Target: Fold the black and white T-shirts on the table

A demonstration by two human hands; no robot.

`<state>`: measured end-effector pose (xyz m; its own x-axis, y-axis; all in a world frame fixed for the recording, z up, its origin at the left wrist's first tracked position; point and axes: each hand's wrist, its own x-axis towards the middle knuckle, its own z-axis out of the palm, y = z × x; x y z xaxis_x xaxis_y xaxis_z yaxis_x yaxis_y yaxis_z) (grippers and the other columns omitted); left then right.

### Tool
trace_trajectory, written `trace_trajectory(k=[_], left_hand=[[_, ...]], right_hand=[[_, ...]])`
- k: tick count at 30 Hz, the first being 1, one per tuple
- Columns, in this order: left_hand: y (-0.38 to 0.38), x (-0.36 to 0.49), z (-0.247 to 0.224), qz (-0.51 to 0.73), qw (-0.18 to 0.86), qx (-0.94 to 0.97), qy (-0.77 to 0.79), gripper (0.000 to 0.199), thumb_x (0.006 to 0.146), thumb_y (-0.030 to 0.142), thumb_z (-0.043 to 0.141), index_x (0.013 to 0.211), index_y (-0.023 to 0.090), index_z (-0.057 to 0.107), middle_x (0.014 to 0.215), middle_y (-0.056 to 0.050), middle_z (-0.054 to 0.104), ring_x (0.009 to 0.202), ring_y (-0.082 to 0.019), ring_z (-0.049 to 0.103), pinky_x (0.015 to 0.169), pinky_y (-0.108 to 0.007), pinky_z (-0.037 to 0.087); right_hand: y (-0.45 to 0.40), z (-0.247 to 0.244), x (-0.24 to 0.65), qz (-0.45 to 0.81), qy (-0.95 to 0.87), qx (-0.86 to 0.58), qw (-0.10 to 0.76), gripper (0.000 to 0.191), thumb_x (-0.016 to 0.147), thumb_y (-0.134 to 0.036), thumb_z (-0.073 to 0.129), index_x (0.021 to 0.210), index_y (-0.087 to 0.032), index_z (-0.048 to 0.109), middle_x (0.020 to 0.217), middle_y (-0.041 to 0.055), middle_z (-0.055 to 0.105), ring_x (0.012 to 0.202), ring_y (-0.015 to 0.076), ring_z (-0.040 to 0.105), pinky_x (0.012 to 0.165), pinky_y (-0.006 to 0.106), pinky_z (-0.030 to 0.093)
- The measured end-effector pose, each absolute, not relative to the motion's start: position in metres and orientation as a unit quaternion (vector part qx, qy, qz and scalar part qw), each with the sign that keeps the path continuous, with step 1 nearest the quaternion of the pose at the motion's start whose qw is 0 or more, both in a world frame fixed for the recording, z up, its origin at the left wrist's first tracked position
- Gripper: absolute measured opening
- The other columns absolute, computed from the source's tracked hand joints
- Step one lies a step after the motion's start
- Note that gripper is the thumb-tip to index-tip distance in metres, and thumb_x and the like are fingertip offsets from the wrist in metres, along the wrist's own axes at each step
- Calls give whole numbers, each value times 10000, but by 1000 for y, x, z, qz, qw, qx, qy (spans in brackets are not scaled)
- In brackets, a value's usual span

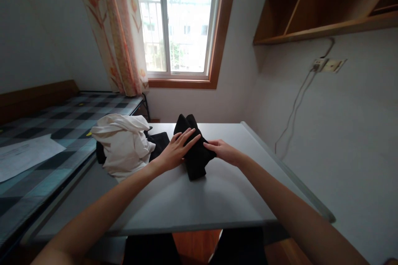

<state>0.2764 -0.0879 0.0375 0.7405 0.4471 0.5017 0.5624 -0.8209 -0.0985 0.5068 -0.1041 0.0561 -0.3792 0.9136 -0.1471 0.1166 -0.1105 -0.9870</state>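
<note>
A folded black cloth [196, 160], its exact kind unclear, is in the middle of the table, with loose ends pointing up at the back and one end hanging toward me. My left hand [177, 149] lies across its upper left side, fingers stretched and spread over the fabric. At the right edge of the cloth, my right hand [222, 150] pinches a corner between thumb and fingers. To the left is a crumpled white cloth [124, 145], and a dark cloth [160, 143] pokes out between it and my left hand.
The grey-white table [236, 198] has a raised right edge beside the wall. On the left, a bed [77, 112] with a checked cover holds a paper sheet [27, 153]. A wooden shelf [326, 4] hangs at upper right above a socket [329, 65] with a cable.
</note>
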Motion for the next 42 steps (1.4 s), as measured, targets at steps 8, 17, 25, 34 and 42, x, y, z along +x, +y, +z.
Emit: trace_trajectory(k=[8,17,25,34,42], left_hand=[[-62,230,51,-240,143,-914,-295,336,803,63,509,1093,178,633,1027,-98,615,997,-258,560,910,-407,437],[-58,144,78,-129,-15,-917,-378,311,769,42,447,857,208,694,887,-30,697,797,-192,609,744,-286,437],[-85,251,57,-145,-97,-955,-238,231,871,162,502,971,223,702,952,-29,695,852,-167,657,782,-260,487],[-57,285,-10,-117,-30,-934,-337,471,863,285,575,1295,104,523,1280,-183,588,1145,-280,607,966,-373,473],[-58,288,-3,-168,27,-923,-346,766,808,483,650,1410,81,400,1406,-243,462,1329,-363,418,1083,-511,337]], right_hand=[[-83,52,528,500,-552,-481,463,526,652,-610,718,884,-139,679,613,-11,560,517,90,452,474,233,349],[-92,27,612,153,-624,-754,136,228,754,-307,645,892,-138,709,857,105,685,797,221,624,685,309,473],[-72,45,500,94,-833,-492,236,240,899,-214,535,1082,-226,690,1156,99,638,1121,253,552,1001,407,427],[-45,38,490,198,-810,-516,196,275,937,-366,561,1166,-224,615,1229,79,596,1027,194,604,872,371,524],[-34,54,508,399,-678,-504,357,405,767,-535,668,906,-158,716,595,-5,636,585,147,583,560,253,449]])
